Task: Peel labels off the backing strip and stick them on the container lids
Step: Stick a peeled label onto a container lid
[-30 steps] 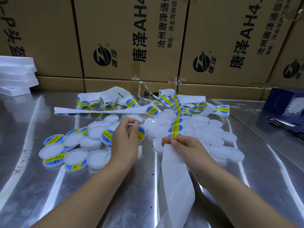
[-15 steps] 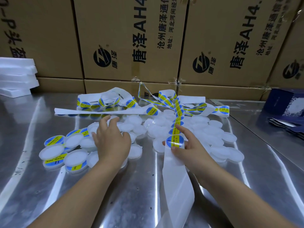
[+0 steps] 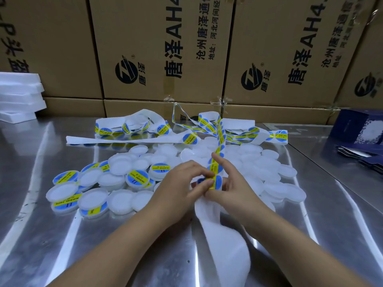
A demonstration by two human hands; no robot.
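Early in the job, by the look of it. A small cluster of labelled lids (image 3: 137,178) on the left of the table (image 3: 31,204), blue-and-yellow stickers up, mixed with bare ones; only a handful done. A much larger heap of bare white lids (image 3: 269,172) behind and to the right of the hands, unlabelled. Plenty of stock left: backing strip (image 3: 218,139) running from the tangle near the cardboard boxes (image 3: 165,48) down to the hands, labels in a row along it, then trailing off toward the camera as a stripped white tail (image 3: 223,245).

Left hand (image 3: 182,183) pinched, thumb and forefinger closed on the edge of the nearest label (image 3: 215,180), apparently lifting it off. Right hand (image 3: 230,187) clamped on the strip just beside that label, forefinger stretched out along the strip, bracing it. Both hands touching over the strip, just in front of the bare heap.

Compared with half a second ago: left hand no longer flat and spread over the lids on the left, now across at the strip and closed on the label. Labelled lid where that hand lay now uncovered. Right hand in much the same place, same hold on the strip. Lids and tangle otherwise unchanged.
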